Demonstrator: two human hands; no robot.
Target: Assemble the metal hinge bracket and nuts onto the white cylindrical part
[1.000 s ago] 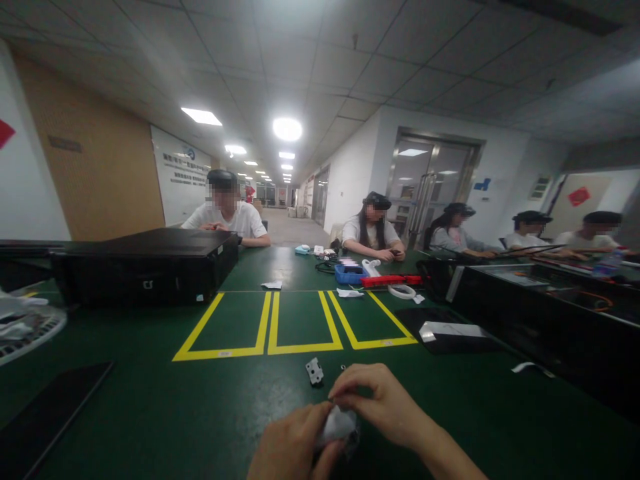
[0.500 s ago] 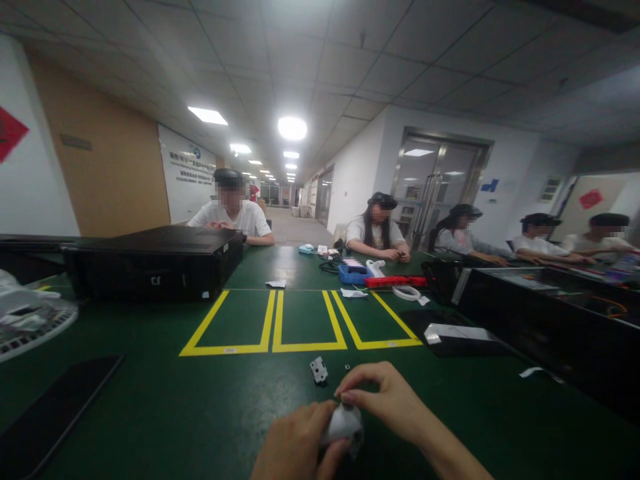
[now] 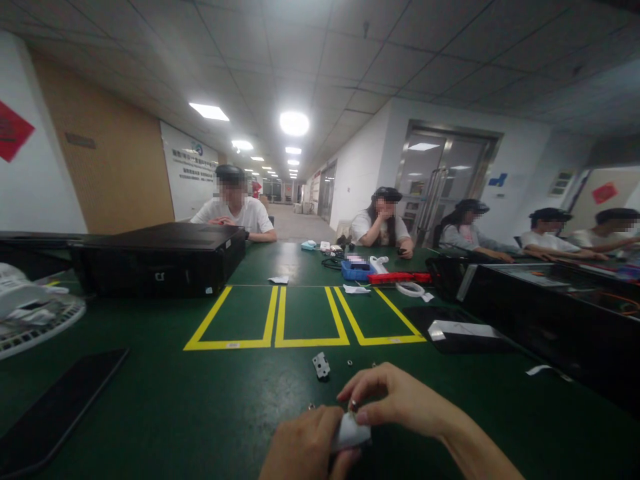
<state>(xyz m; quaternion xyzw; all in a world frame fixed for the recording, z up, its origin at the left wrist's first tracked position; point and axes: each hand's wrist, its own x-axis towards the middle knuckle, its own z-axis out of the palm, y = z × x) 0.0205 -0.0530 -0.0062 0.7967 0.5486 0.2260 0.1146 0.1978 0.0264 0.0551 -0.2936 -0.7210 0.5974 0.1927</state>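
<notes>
The largest thing around the grip is the green table (image 3: 165, 387), spreading beneath both hands and out on all sides. Well to the right of the grip is an open black case (image 3: 540, 313); beyond and left of it lies a closed black case (image 3: 160, 260). People sit past the far edge, one of them (image 3: 237, 217) behind the closed case. Straight beyond the grip, three yellow frames (image 3: 280, 317) are marked side by side. A dark flat panel (image 3: 65, 400) lies well to the left, and a dark mat (image 3: 465, 340) with a pale strip on it lies beyond and right.

The left hand (image 3: 303, 443) is closed around a white part (image 3: 350, 433), thumb below and fingers above. The right hand (image 3: 410, 403) comes in from the right and pinches a small metal piece (image 3: 353, 405) between thumb and fingertip, right at the top of the white part; whether that piece is loose or fixed to the white part is too small to tell.

Just beyond the grip rests a grey metal bracket (image 3: 321, 366) with holes. Smallest are a tiny nut-like piece (image 3: 350, 363) just right of the bracket and another small bit (image 3: 312, 406) by the left hand's knuckles.
</notes>
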